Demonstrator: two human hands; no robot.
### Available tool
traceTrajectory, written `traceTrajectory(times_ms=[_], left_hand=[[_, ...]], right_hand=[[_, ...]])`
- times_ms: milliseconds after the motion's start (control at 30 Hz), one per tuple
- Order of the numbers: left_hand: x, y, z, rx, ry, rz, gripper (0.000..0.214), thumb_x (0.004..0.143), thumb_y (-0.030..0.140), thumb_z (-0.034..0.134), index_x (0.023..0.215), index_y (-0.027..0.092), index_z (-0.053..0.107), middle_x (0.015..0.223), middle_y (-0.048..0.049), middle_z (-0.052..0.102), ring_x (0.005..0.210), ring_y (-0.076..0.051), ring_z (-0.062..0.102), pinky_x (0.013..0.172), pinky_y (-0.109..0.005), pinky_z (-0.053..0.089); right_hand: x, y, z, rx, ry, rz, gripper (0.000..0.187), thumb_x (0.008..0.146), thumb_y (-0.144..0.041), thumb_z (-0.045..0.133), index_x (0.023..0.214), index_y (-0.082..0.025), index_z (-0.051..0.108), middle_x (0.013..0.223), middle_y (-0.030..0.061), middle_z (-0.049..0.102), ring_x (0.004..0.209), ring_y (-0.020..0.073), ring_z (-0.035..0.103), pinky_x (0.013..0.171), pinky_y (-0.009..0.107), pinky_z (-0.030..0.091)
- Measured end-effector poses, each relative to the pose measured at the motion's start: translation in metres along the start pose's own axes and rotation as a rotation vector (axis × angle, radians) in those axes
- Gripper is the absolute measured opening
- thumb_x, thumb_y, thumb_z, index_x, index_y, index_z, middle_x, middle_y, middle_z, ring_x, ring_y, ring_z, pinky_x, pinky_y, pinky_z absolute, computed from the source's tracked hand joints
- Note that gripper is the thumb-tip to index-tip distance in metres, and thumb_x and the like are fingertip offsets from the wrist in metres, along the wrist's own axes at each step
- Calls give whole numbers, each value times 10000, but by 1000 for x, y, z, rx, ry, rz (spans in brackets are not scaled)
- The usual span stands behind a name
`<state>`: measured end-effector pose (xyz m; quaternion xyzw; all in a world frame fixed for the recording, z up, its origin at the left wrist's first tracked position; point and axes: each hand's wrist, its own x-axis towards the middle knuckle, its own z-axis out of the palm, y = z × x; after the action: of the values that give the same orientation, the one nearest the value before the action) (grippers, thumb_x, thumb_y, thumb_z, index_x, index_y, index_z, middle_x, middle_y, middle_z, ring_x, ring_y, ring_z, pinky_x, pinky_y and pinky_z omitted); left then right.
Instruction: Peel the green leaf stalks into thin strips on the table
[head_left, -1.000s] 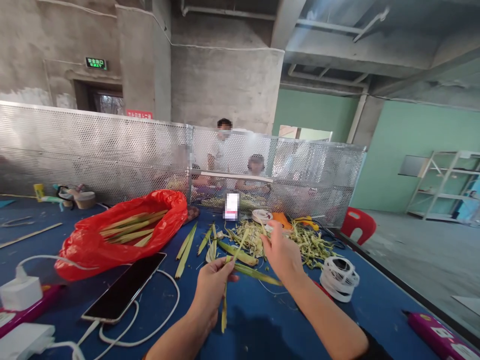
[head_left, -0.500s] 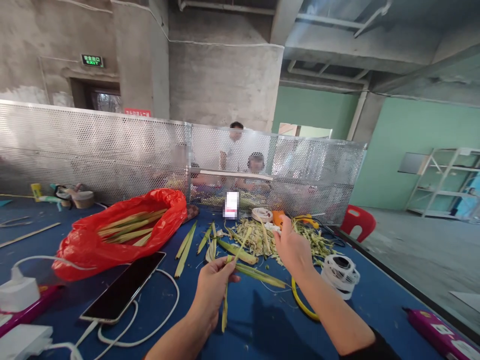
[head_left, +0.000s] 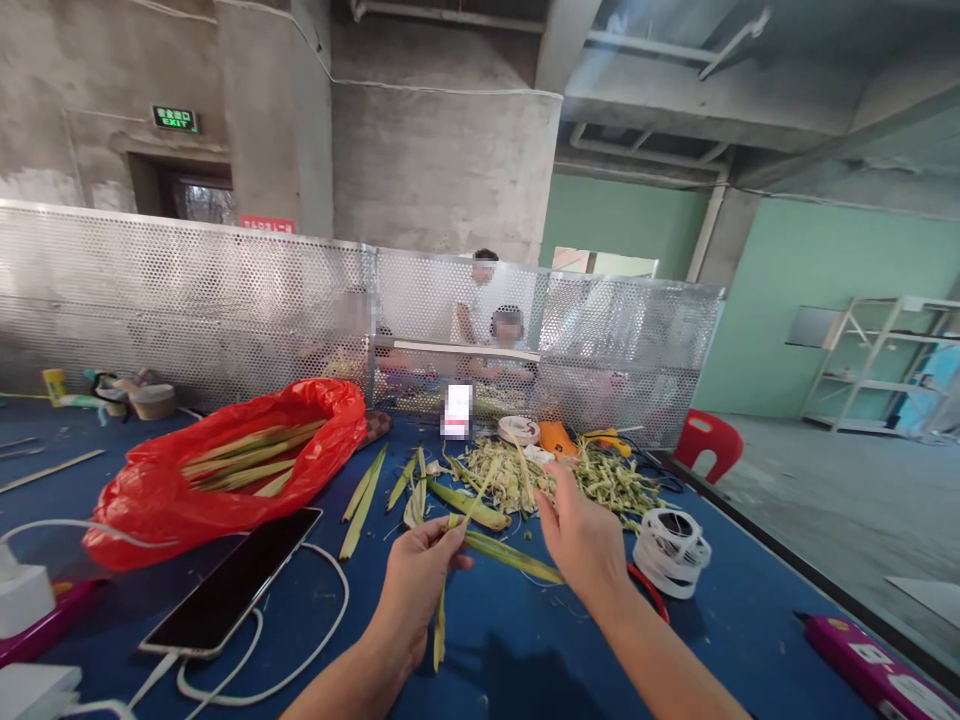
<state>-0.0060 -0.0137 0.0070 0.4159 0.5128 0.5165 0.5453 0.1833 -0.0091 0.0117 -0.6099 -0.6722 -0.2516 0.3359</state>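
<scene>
Our left hand (head_left: 416,578) pinched closed, thumb to fingertips; right hand (head_left: 583,538) open, fingers stretched forward.

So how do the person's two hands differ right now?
The left hand is closed, pinching a leaf strip; the right hand is open and apparently empty. The right hand reaches farther forward, near the scrap pile; the left hand is closer in. Both are bare.

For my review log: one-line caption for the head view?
Left hand pinches a green leaf strip over the blue table; right hand open beside leaf scraps.
</scene>
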Motion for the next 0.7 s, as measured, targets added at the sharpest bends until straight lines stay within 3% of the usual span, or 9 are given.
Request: traceTrajectory(times_ms=[100,200,367,533,700], left_hand=[[-2,3,1,-7,-13,7,322,594,365,714,809,126,722,548,-27,636,373,-70,452,361,-181,269],[-3,5,1,-30,-22,16,272,591,336,711,766,128,717,597,-43,661,439,-90,513,359,-170,272],[-2,4,2,-57,-45,14,262,570,334,728,739,135,714,622,-42,671,508,-106,560,373,-159,303],[-3,0,2,-98,-71,-9,337,558,383,757,770,128,699,641,-47,681,436,-86,515,380,-183,327],[-3,1,3,-121,-118,-36,306,574,361,748,760,128,676,665,-39,679,433,-73,510,349,-168,268]], right_hand=[[-13,-18,-13,263,-56,-116,261,912,-382,442,854,-191,610,773,52,615,632,145,580,551,232,369],[-23,-30,-19,402,-140,-213,210,864,-406,548,852,-209,617,838,42,598,752,169,563,657,263,387],[-31,-35,-11,302,-167,-299,9,827,-204,592,825,-208,585,795,15,577,722,172,520,679,307,318],[-40,-45,-6,218,-141,-352,157,872,-153,465,740,-194,540,695,6,550,645,158,495,641,314,274],[-40,-47,-18,443,-180,-278,180,903,-257,471,776,-205,587,744,20,592,696,153,542,683,290,352]])
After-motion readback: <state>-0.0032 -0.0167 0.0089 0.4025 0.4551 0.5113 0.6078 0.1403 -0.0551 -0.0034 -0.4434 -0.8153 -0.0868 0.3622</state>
